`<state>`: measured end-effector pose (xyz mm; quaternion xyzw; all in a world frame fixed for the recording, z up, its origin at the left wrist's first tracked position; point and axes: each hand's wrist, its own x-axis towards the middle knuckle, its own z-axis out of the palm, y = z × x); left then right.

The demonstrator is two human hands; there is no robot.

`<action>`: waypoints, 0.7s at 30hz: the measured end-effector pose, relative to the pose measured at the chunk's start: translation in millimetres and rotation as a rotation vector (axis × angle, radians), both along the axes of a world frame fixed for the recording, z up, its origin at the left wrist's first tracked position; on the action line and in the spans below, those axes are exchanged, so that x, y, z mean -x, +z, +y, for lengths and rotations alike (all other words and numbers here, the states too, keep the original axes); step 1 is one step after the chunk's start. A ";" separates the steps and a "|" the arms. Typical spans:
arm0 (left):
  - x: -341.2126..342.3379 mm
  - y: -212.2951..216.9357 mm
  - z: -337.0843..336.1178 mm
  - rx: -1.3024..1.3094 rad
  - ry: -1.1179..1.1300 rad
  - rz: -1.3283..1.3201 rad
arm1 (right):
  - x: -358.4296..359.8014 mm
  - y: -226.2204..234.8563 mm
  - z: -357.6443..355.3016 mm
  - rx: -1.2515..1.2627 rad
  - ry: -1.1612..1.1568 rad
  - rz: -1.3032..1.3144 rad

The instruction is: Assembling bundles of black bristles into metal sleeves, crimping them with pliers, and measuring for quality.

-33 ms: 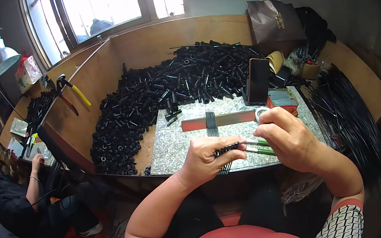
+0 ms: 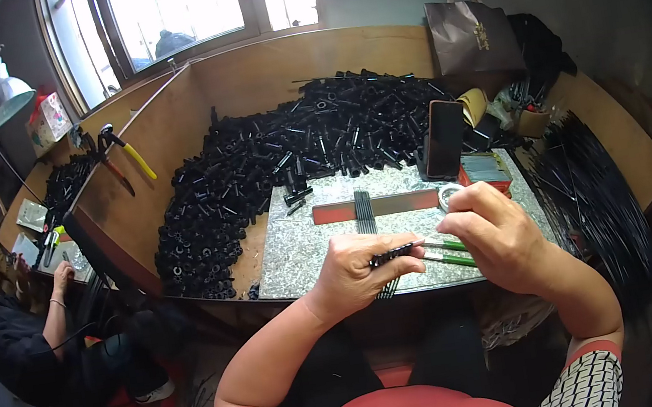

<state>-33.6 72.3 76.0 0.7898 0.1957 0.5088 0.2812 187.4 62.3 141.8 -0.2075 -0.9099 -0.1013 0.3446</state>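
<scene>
My left hand (image 2: 360,264) is closed over the work board, pinching a row of thin black rods (image 2: 394,255) between thumb and fingers. More slim black rods (image 2: 363,210) lie side by side across a flat metal bar (image 2: 406,202) and run beneath that hand. My right hand (image 2: 495,233) is closed round a tool with two green arms (image 2: 452,259). Its pale metal tips reach the rods at my left fingertips; whether it is tweezers or small pliers I cannot tell. Beside my right fingers sits a silvery ring-shaped thing (image 2: 449,195), partly hidden.
Behind the speckled board (image 2: 287,251) rises a large heap of black tubular parts (image 2: 315,129). A phone (image 2: 444,138) stands upright by a red box (image 2: 483,170). Long black rods (image 2: 595,197) lie at right. Pliers (image 2: 130,153) hang on the left partition; beyond it a person (image 2: 21,333) works.
</scene>
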 end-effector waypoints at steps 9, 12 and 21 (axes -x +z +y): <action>12.0 -6.2 10.2 -0.035 -0.029 -0.071 | 22.9 6.7 -0.3 0.028 -0.032 -0.075; 16.8 -5.6 12.9 -0.037 -0.048 -0.066 | 30.1 8.5 -0.5 0.014 -0.027 -0.129; 10.9 -5.7 4.3 -0.028 -0.050 -0.061 | 28.5 10.7 -8.8 -0.082 0.007 -0.184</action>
